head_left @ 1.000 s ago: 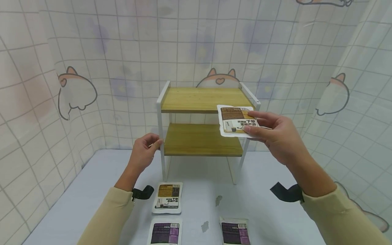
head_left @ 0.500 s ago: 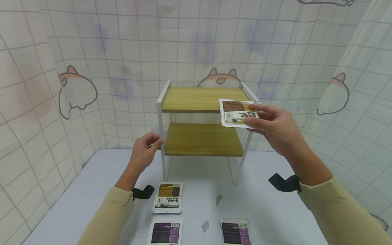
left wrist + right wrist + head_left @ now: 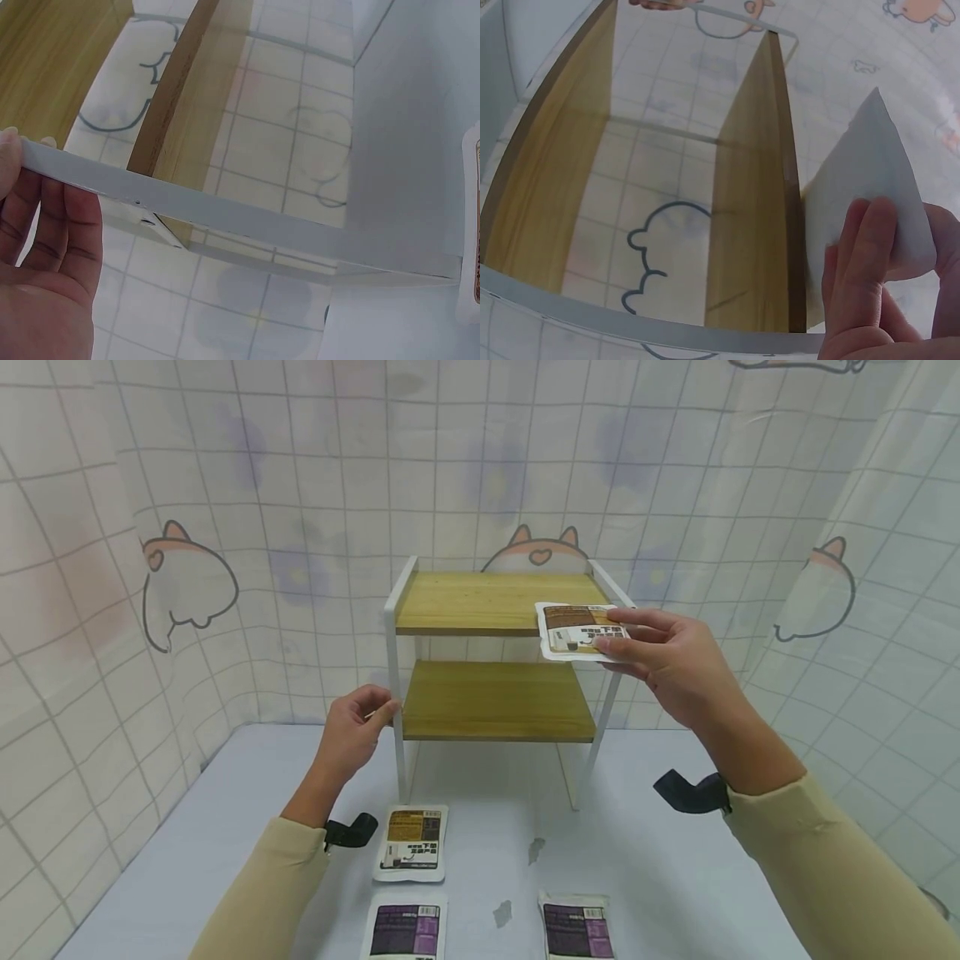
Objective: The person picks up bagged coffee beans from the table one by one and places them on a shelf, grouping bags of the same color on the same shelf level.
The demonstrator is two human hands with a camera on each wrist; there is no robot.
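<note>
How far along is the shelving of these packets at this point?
Nothing is shelved yet: both wooden boards of the white two-tier rack are bare. In hand: the right hand pinches a brown-label packet at the top shelf's front right corner, while the left hand grips the rack's front left post. Left: another brown packet and two purple packets on the table.
</note>
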